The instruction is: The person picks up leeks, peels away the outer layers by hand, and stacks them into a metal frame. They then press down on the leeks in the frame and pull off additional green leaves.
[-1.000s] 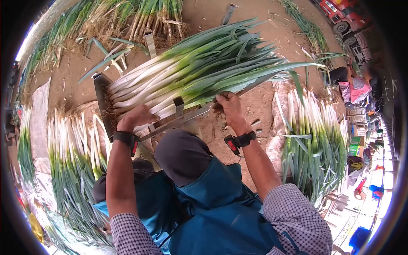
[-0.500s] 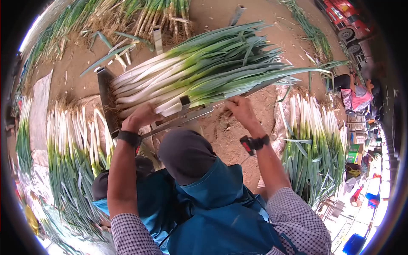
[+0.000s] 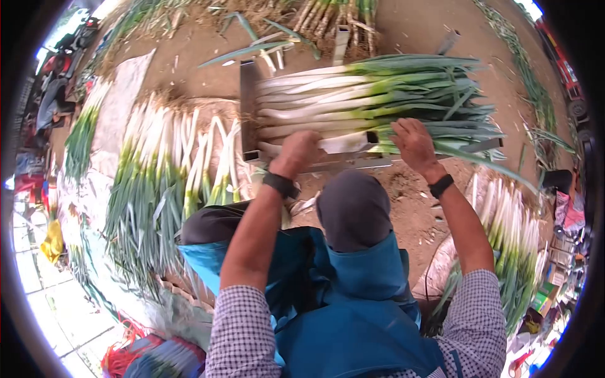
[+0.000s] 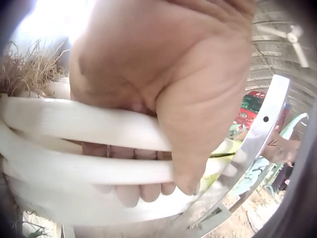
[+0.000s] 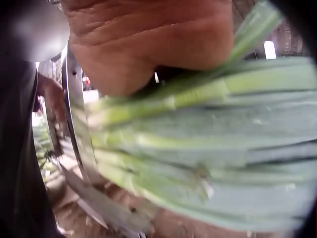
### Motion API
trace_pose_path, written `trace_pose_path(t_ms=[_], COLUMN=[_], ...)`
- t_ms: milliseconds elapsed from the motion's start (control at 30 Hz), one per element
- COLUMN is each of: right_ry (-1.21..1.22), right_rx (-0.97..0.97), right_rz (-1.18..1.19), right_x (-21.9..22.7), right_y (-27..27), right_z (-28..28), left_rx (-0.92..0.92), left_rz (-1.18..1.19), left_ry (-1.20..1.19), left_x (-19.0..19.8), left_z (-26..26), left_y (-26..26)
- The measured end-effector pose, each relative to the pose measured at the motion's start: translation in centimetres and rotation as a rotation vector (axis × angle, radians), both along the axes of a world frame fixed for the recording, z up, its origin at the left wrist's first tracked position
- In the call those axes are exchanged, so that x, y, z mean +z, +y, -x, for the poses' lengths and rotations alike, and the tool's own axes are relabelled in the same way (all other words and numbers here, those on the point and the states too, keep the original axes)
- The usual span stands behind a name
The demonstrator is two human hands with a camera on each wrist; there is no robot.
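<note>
A bundle of green onions (image 3: 378, 101) lies in a metal frame (image 3: 249, 113) on the dirt, white stalks to the left, green leaves to the right. My left hand (image 3: 297, 150) is at the near side of the white ends. The left wrist view shows that hand (image 4: 163, 188) gripping the white stalks (image 4: 74, 124), thumb in front and fingers curled behind. My right hand (image 3: 409, 135) grips the green part near the frame's front rail (image 3: 353, 164). In the right wrist view its palm (image 5: 143, 49) presses on the leaves (image 5: 223, 148) beside the rail (image 5: 79, 124).
Rows of green onions lie on sacking to the left (image 3: 157, 183) and to the right (image 3: 510, 239), with more heaped beyond the frame (image 3: 334, 16). Bare dirt (image 3: 409, 208) lies between my knees and the frame. Clutter and a person's clothing show at the right edge (image 3: 570, 211).
My head has swung left, so the frame now sits level and higher in view. The left hand has come up from the rail onto the white stalks. The right hand stays on the greens.
</note>
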State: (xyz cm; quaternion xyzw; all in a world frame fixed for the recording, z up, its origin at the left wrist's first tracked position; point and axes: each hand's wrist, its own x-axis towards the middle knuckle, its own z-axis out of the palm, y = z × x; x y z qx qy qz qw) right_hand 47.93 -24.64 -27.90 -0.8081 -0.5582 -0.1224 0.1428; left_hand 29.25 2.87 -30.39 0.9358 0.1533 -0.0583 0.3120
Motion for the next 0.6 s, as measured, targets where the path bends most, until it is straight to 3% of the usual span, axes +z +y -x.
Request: trace_pose_path(t_ms=[67, 167, 267, 400, 500, 600], right_ry=[0.003, 0.022, 0.083, 0.081, -0.056, -0.020], right_rx=[-0.007, -0.007, 0.005, -0.008, 0.103, 0.110], right_rz=[-0.030, -0.025, 0.005, 0.065, -0.062, 0.003], right_x=[-0.6, -0.9, -0.2, 0.7, 2.4, 1.3], right_y=[0.3, 0.1, 0.3, 0.9, 2.6, 3.1], right_z=[-0.3, -0.3, -0.8, -1.5, 0.7, -0.4], left_rx=[0.012, 0.136, 0.206, 0.158, 0.147, 0.144], left_rz=[-0.326, -0.314, -0.349, -0.296, -0.270, -0.271], left_ry=[-0.434, -0.472, -0.338, -0.393, -0.374, -0.479], left_x=[-2.3, -2.1, -1.0, -1.3, -1.4, -1.9], left_z=[1.1, 1.8, 2.8, 4.3, 3.8, 3.3], left_y=[-1.8, -3.8, -2.2, 0.7, 1.1, 1.3])
